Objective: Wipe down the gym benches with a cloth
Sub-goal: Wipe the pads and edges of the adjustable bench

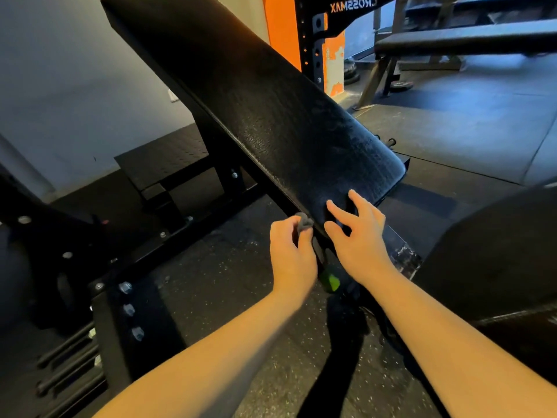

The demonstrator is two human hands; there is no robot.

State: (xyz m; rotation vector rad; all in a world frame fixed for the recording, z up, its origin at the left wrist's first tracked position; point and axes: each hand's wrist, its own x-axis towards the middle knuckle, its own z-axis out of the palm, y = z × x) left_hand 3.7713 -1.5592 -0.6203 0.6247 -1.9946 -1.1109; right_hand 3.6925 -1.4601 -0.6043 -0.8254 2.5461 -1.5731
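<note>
Cloth (303, 222): small, grey, judged soft and light; best held bunched. It is pinched as a wad by left hand (291, 260) at pad (271, 116) edge. Right hand (358, 236): fingers spread, touching pad.

Views: a single one, worn on my head, wide-angle.
Facing: forward and down, out along my own forearms toward the tilted bench pad (271, 116).
Nearness: close. My left hand (291, 254), pinching the grey cloth (303, 222), and my right hand (358, 236) sit just below frame centre.
Forearms: they enter from 7 o'clock and 4 o'clock.
Pad in frame: it runs from 11 o'clock down to centre, lower end nearest me.
Far field: rack (313, 40) at 12 o'clock, flat bench (464, 40) at 1 o'clock, both well beyond the pad.
Low field: speckled floor (229, 285) directly beneath me at 6 o'clock.
</note>
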